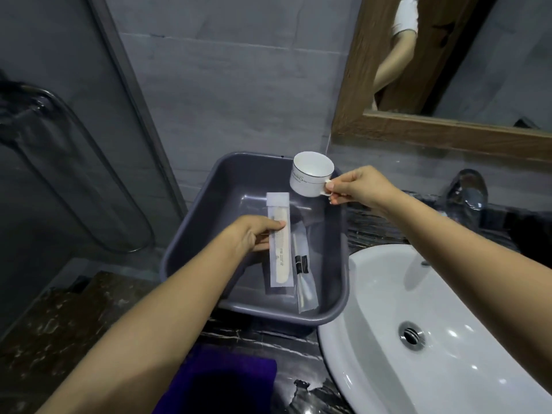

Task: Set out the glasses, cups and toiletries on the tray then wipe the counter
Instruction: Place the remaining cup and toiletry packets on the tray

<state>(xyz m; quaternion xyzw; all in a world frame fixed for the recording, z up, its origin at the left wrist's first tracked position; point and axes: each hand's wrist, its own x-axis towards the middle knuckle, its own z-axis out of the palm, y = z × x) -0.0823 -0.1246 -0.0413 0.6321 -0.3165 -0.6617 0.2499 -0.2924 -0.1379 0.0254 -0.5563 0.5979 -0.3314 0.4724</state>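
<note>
A deep grey plastic tray stands on the dark marble counter, left of the basin. My left hand grips a wrapped white comb by its left edge, holding it over the tray. Beside the comb, a wrapped toothbrush packet is in the tray. My right hand pinches the handle of a white cup with a thin dark rim line, held tilted above the tray's far right corner.
A white oval basin with a metal drain fills the lower right, and a chrome tap stands behind it. A purple cloth lies on the counter's front edge. A wood-framed mirror hangs on the wall above.
</note>
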